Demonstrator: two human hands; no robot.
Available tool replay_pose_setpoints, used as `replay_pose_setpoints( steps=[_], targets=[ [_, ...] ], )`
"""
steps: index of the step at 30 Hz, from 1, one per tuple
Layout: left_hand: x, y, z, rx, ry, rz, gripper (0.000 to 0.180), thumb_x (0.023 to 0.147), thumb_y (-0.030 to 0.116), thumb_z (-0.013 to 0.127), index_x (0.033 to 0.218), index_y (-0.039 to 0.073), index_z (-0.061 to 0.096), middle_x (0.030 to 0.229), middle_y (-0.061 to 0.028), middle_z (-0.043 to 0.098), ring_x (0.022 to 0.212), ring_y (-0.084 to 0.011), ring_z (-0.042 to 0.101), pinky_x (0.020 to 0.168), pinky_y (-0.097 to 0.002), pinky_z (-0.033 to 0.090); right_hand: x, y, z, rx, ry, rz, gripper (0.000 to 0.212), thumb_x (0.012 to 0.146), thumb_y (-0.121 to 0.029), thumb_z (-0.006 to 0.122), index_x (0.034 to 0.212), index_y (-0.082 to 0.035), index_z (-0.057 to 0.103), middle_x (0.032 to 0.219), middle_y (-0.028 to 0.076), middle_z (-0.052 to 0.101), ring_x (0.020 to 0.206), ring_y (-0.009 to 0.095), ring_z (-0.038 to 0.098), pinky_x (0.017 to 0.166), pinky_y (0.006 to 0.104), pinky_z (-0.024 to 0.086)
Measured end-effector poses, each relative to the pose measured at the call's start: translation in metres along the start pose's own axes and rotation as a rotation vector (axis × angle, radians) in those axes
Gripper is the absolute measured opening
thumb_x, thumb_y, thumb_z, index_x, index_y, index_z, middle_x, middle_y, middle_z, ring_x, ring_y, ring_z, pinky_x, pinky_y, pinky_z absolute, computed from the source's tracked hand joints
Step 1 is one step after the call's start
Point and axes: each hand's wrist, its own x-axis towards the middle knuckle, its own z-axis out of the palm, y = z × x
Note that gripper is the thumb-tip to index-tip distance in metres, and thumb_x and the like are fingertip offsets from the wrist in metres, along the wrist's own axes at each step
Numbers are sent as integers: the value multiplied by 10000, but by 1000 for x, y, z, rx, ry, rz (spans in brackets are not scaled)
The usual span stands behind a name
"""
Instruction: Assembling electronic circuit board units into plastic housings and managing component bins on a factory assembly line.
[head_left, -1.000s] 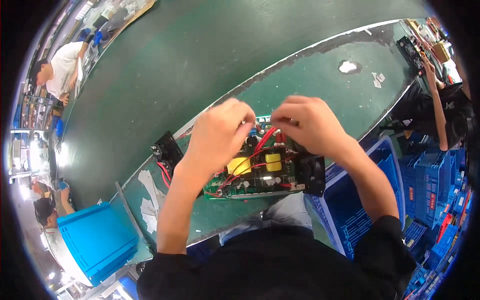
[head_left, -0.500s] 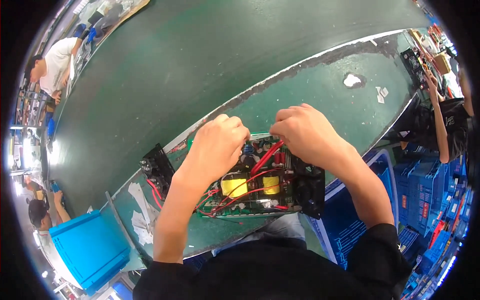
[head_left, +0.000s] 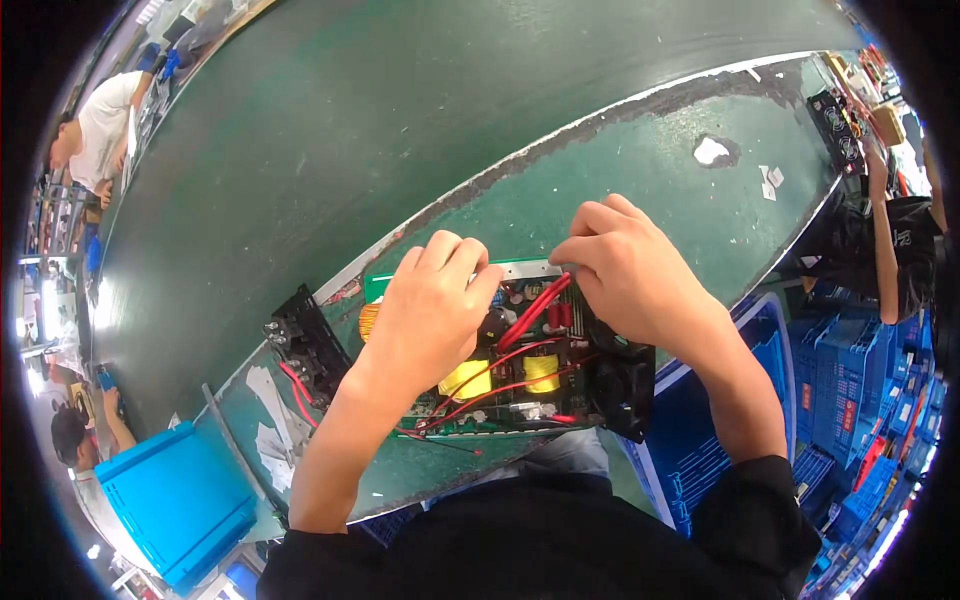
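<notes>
A green circuit board (head_left: 480, 433) lies in front of me, carrying two yellow-wrapped transformers (head_left: 541, 373), a copper coil (head_left: 369, 322) and several small parts. My left hand (head_left: 432, 305) is closed at its far edge, thumb and fingers by a pale metal strip (head_left: 528, 270). At the strip's other end my right hand (head_left: 622, 262) is closed, fingertips pinched on the edge; the exact contact is hidden. Thick red wires (head_left: 535, 312) rise from the board to beside the right fingers. A black fan panel (head_left: 620, 388) stands at the board's right end; another black end panel (head_left: 308, 345) sits at its left.
Paper scraps (head_left: 275, 425) lie on the green workbench (head_left: 600, 170) at left. A light-blue bin (head_left: 180, 500) stands lower left, a dark-blue crate (head_left: 690, 440) at lower right. Other people work at the left and right; a black fan unit (head_left: 836, 133) is at far right.
My right hand has shifted slightly right and up, its fingers more raised. The left fingers have spread slightly, and the copper coil now shows beside that hand. The metal strip is more exposed.
</notes>
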Motion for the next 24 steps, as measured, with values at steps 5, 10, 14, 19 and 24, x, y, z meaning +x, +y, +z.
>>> replay_pose_setpoints(
  steps=[5, 10, 14, 19, 24],
  targets=[
    [-1, -3, 2, 2, 16, 20, 301, 680, -45, 594, 962, 11, 686, 966, -79, 589, 951, -263, 544, 814, -375, 475, 0, 2, 2, 14, -48, -9, 203, 753, 8, 597, 881, -40, 746, 849, 87, 596, 867, 275, 545, 835, 370, 481],
    [3, -2, 1, 10, 19, 11, 276, 688, -39, 601, 948, 2, 684, 966, -80, 596, 942, -265, 547, 808, -373, 473, 1, 2, 2, 3, -48, -1, 208, 754, 1, 588, 880, -40, 748, 850, 88, 599, 868, 277, 545, 841, 373, 479],
    [2, -2, 2, 4, -3, -7, 270, 691, -36, 606, 948, 0, 681, 980, -83, 600, 956, -267, 550, 811, -375, 474, 2, 2, 2, 12, -64, -1, 210, 758, -4, 584, 889, -37, 744, 853, 93, 599, 871, 280, 546, 842, 378, 479],
    [1, -2, 5, -14, 28, -3, 296, 695, -34, 608, 982, -1, 671, 999, -88, 607, 969, -269, 557, 816, -377, 472, 0, 3, 3, -15, -47, 4, 214, 761, -10, 582, 910, -31, 734, 863, 105, 602, 872, 289, 547, 841, 385, 478],
    [-1, -1, 5, 9, -21, -9, 317, 692, -40, 602, 999, 4, 670, 1010, -89, 609, 975, -270, 561, 809, -369, 465, 0, 2, 5, -25, -66, 5, 209, 762, -13, 581, 903, -32, 734, 866, 107, 603, 870, 291, 548, 840, 387, 477]
  ],
)
